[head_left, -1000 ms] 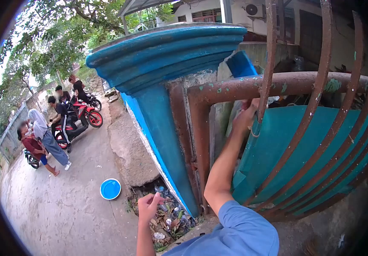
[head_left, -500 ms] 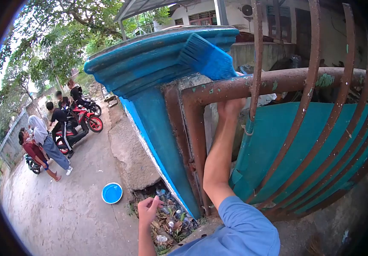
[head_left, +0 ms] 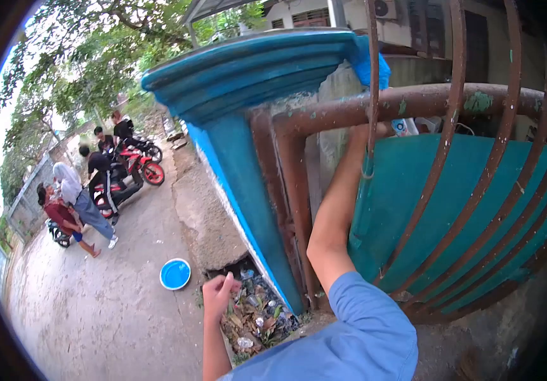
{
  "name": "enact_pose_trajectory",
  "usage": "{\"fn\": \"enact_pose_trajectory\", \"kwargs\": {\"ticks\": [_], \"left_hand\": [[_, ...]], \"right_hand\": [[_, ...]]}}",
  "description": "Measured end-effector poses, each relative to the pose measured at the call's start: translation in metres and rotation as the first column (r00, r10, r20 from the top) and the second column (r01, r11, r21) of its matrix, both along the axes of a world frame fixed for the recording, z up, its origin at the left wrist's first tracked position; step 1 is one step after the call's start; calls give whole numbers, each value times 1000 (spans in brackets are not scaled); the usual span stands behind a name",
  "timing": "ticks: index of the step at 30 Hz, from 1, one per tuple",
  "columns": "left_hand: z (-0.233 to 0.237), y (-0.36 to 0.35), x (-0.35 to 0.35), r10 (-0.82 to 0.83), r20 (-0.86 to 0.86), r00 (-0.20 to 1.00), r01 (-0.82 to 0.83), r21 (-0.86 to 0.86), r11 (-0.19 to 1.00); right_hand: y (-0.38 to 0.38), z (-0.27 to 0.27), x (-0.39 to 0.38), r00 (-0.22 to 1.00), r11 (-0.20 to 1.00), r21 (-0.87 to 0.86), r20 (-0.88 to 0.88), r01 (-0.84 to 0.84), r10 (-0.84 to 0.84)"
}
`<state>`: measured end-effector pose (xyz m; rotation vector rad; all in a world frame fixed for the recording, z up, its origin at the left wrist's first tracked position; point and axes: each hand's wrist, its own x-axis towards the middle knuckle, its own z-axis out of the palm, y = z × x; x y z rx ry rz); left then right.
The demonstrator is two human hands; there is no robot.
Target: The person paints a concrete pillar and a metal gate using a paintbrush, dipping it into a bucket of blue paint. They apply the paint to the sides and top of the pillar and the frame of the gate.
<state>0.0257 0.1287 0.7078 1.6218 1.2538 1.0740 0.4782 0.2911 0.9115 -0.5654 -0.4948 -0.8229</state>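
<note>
My right arm reaches up behind the brown gate frame [head_left: 292, 184]. Partly hidden by the bars, my right hand [head_left: 375, 131] is closed on a wide paint brush [head_left: 380, 71], whose blue-coated part shows above the top rail. The brush is against the right end of the blue pillar's moulded cap [head_left: 248, 73]. Low at the centre-left, my left hand [head_left: 218, 295] is empty, its fingers loosely curled and the thumb apart. It hangs beside the litter-filled gutter, to the right of a round tub of blue paint [head_left: 175, 274] on the ground.
A teal sheet [head_left: 451, 209] backs the curved gate bars. Leaves and litter [head_left: 261, 317] fill the gutter at the pillar's foot. On the path at left, several people stand or sit near a red motorbike [head_left: 137, 166]. A house stands behind the gate.
The brush and my right hand have moved right, from the cap's front face to its right end. My left hand has shifted slightly up. The camera view has turned a little.
</note>
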Motion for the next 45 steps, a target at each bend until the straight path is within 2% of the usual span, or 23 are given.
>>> {"fn": "enact_pose_trajectory", "kwargs": {"ticks": [2, 3, 5, 7, 9, 11, 13, 14, 15, 16, 18, 19, 21, 22, 23, 25, 27, 29, 31, 34, 40, 45], "left_hand": [[1, 0, -4, 2, 8, 1000, -2, -9, 1000], [3, 0, -6, 15, -7, 1000, -15, 4, 1000], [15, -8, -7, 3, 32, 999, -5, 56, 998], [33, -23, -9, 53, 10, 999, -54, 108, 993], [34, -38, -8, 82, 130, 988, -100, 140, 985], [31, -62, -3, 123, 145, 982, -141, 121, 983], [26, -85, 3, 114, 104, 988, -129, 150, 980], [16, -91, 3, 139, 71, 988, -147, 125, 981], [13, -109, 13, 151, 80, 985, -158, 91, 983], [19, -126, 24, 142, 52, 989, -146, 102, 984], [36, -151, 42, 161, -6, 987, -159, 132, 978], [39, -157, 46, 143, -104, 984, -123, 179, 976], [44, -159, 53, 211, -360, 909, 17, 538, 843], [42, -162, 53, 276, -464, 842, 45, 570, 821], [30, -165, 52, 320, -573, 754, 21, 509, 860], [18, -173, 43, 306, -846, 438, 57, 365, 929], [3, -182, 26, 163, -960, 229, 109, 192, 975], [-18, -194, 10, 57, -983, 176, 100, 75, 992], [-27, -223, 5, 75, -974, 215, 19, 81, 997], [-36, -256, -5, 83, -952, 295, 8, 89, 996], [-65, -307, -55, 87, -935, 345, -123, 47, 991], [-92, -342, -96, 87, -915, 394, -167, 22, 986]], "right_hand": [[3, -13, -6, 953, 974, 57, -204, -217, 225], [7, -24, -14, 885, 939, 115, -313, -325, 345], [10, -55, -38, 688, 837, 264, -478, -480, 546], [2, -91, -72, 511, 754, 359, -569, -550, 644], [-20, -118, -103, 387, 705, 397, -628, -587, 675], [-41, -139, -125, 314, 684, 382, -679, -622, 664], [-73, -143, -143, 297, 642, 170, -779, -747, 552], [-71, -148, -149, 278, 658, 298, -731, -691, 623], [-78, -162, -150, 194, 540, 289, -718, -790, 669], [-80, -168, -153, 146, 473, 283, -714, -834, 685], [-77, -171, -147, 114, 437, 287, -714, -852, 691], [-72, -178, -145, 99, 414, 274, -723, -868, 684], [-69, -203, -148, 59, 350, 230, -756, -908, 651], [-73, -210, -144, 55, 329, 199, -778, -923, 626], [-81, -212, -144, 77, 325, 149, -803, -934, 590], [-91, -211, -146, 105, 353, 108, -839, -929, 534], [-109, -213, -158, 152, 396, 55, -867, -917, 474], [-114, -220, -160, 226, 448, -10, -872, -894, 433], [-123, -216, -163, 274, 493, -49, -876, -869, 396], [-128, -221, -164, 339, 531, -116, -875, -840, 346], [-138, -234, -170, 485, 586, -238, -818, -774, 309], [-128, -232, -180, 608, 622, -342, -743, -704, 280]]}}
